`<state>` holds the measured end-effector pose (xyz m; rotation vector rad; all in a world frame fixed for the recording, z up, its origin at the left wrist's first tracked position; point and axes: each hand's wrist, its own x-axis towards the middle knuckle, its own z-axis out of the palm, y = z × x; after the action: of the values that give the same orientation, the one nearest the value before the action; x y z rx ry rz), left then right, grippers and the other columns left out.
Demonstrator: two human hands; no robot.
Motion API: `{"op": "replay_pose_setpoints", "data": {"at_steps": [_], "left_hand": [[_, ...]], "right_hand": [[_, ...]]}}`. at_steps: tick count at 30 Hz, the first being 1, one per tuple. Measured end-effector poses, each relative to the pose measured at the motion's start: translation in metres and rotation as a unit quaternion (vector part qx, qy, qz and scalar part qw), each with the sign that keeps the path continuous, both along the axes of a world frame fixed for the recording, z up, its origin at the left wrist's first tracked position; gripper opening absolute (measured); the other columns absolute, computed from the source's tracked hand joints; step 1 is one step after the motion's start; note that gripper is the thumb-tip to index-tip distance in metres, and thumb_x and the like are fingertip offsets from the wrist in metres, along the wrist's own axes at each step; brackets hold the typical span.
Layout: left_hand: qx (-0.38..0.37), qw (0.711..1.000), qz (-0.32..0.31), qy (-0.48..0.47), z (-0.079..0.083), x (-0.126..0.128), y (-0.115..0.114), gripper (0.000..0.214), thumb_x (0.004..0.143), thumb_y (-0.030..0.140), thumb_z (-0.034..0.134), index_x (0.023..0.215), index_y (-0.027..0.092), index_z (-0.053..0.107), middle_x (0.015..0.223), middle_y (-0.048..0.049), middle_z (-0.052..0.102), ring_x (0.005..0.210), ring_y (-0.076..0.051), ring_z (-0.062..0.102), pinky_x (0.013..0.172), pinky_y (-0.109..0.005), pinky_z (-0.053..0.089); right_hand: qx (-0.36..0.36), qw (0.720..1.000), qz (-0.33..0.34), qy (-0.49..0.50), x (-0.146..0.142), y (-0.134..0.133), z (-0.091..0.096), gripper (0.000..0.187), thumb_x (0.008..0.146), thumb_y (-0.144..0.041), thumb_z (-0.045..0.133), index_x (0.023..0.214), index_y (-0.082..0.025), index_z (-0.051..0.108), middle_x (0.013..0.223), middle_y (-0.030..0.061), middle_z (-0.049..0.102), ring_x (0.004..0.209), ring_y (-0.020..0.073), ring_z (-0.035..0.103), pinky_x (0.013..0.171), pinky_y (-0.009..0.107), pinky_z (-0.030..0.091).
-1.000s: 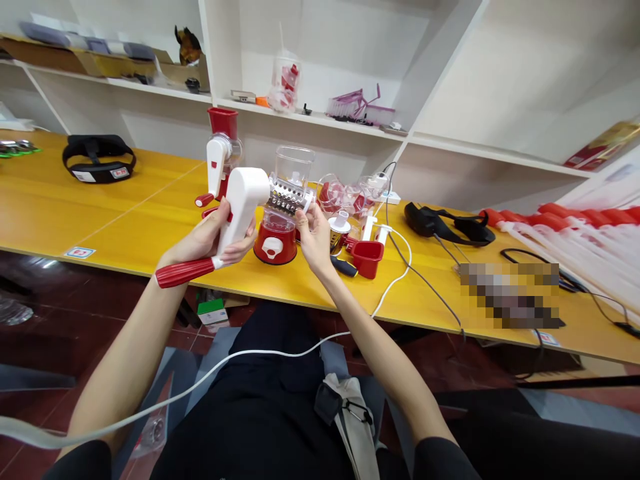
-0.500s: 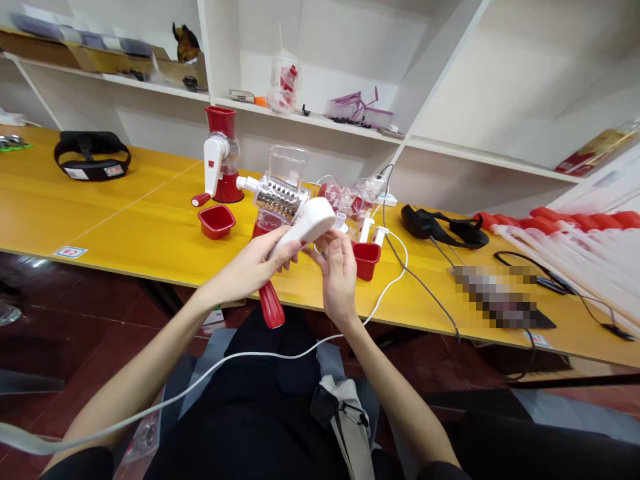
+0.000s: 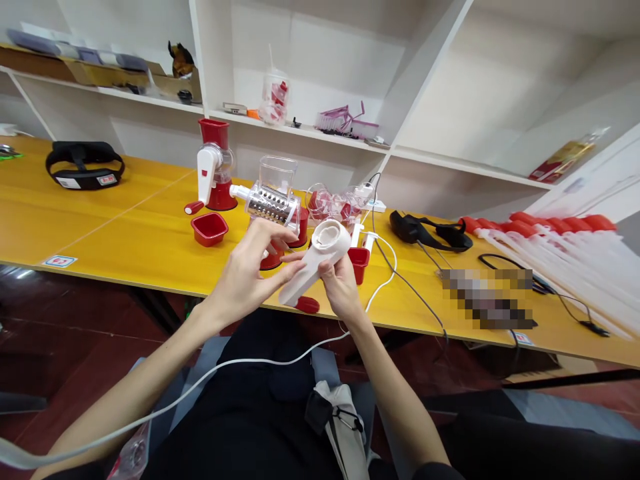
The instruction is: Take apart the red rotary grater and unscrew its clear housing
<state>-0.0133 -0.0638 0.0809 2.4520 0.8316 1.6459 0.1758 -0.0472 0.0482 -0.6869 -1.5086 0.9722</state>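
A white crank handle (image 3: 311,270) with a red knob (image 3: 307,305) is held over the table's front edge, the round socket at its end facing up. My right hand (image 3: 341,283) is closed round its socket end. To its left, my left hand (image 3: 250,273) has thumb and fingers apart, the tips close to the handle; whether they touch it I cannot tell. Behind that hand stands a rotary grater with a metal drum (image 3: 273,203) and clear hopper (image 3: 278,173), its red base partly hidden. Another red and white grater (image 3: 215,167) stands upright at the left.
A red tray (image 3: 210,229) lies left of my hands, and another red tray (image 3: 359,263) at their right. Clear plastic parts (image 3: 340,203) sit behind. A white cable (image 3: 270,361) crosses my lap. Black headsets (image 3: 85,165) and red-capped tubes (image 3: 545,227) flank the table.
The crank handle has turned over, showing its socket, and passed from my left hand's grip to my right hand's. My left fingers have spread apart. The view has shifted slightly.
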Motion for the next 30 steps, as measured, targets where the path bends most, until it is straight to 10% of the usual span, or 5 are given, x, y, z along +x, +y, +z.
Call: {"op": "replay_pose_setpoints", "data": {"at_steps": [9, 20, 30], "left_hand": [[0.173, 0.984, 0.042, 0.003, -0.003, 0.005, 0.0, 0.008, 0.098, 0.025, 0.07, 0.098, 0.019, 0.065, 0.089, -0.0033, 0.07, 0.082, -0.016, 0.066, 0.069, -0.028, 0.055], [0.108, 0.994, 0.019, -0.003, -0.008, 0.007, 0.006, 0.015, 0.105, 0.033, 0.059, 0.097, 0.02, 0.06, 0.09, -0.0032, 0.065, 0.074, -0.013, 0.058, 0.062, -0.025, 0.051], [0.179, 0.981, 0.065, -0.026, -0.007, 0.01, -0.003, 0.026, 0.103, 0.041, 0.062, 0.087, 0.021, 0.057, 0.073, 0.0002, 0.06, 0.067, -0.014, 0.055, 0.057, -0.028, 0.045]], "right_hand": [[-0.098, 0.981, 0.164, 0.026, -0.017, -0.019, -0.005, 0.063, 0.088, -0.074, 0.066, 0.123, -0.028, 0.043, 0.074, -0.0026, 0.07, 0.051, 0.0178, 0.068, 0.045, 0.03, 0.059], [-0.073, 0.996, 0.039, 0.033, -0.024, -0.023, 0.002, 0.054, 0.085, -0.068, 0.074, 0.108, -0.024, 0.051, 0.079, -0.0026, 0.067, 0.059, 0.0136, 0.067, 0.053, 0.026, 0.06], [-0.054, 0.995, 0.072, 0.039, -0.026, -0.032, 0.009, 0.067, 0.076, -0.079, 0.074, 0.11, -0.025, 0.054, 0.087, 0.0007, 0.066, 0.059, 0.0123, 0.06, 0.053, 0.029, 0.06]]}}
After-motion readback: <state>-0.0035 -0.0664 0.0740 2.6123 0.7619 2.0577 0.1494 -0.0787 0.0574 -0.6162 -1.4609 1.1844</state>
